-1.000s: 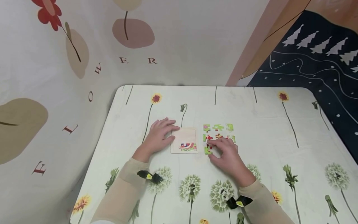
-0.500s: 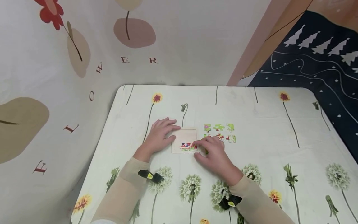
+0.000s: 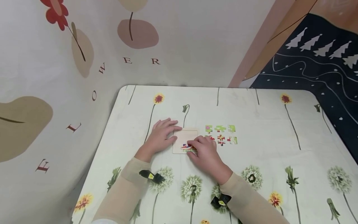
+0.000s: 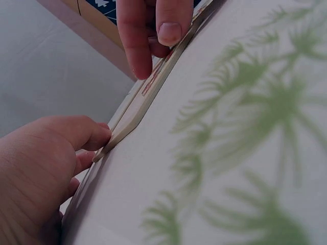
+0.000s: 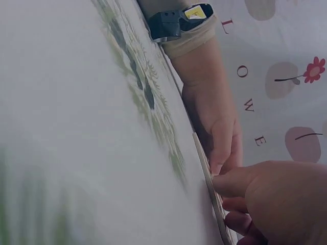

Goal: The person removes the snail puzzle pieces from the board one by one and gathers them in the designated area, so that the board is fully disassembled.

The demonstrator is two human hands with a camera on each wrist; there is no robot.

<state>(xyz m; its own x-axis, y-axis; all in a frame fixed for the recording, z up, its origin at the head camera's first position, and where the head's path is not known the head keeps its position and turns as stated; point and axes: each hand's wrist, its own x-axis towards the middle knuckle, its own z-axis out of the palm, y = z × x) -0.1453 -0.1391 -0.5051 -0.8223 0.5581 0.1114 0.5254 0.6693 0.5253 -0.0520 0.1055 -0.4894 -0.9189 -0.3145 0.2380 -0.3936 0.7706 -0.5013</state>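
A square wooden puzzle board (image 3: pixel 185 136) lies on the table, with colourful snail-patterned pieces (image 3: pixel 184 147) along its lower part. My left hand (image 3: pixel 160 138) rests at the board's upper left, its thumb and index finger touching the corner and the other fingers spread out. Over the lower right of the board, my right hand (image 3: pixel 206 154) pinches a puzzle piece between thumb and index finger; the fingers cover most of that piece. In the left wrist view, the left thumb touches the board's edge (image 4: pixel 135 120), and the right fingers (image 4: pixel 135 51) point down at the red pattern.
Two rows of loose puzzle pieces (image 3: pixel 220 128) lie to the board's right; the lower row is partly behind my right hand. A flower-print cloth (image 3: pixel 260 124) covers the table. A printed fabric wall (image 3: pixel 195 46) stands behind its far edge.
My right hand has moved left from the loose pieces onto the lower part of the board, exposing more of the lower loose row. My left hand has stayed at the board's corner.
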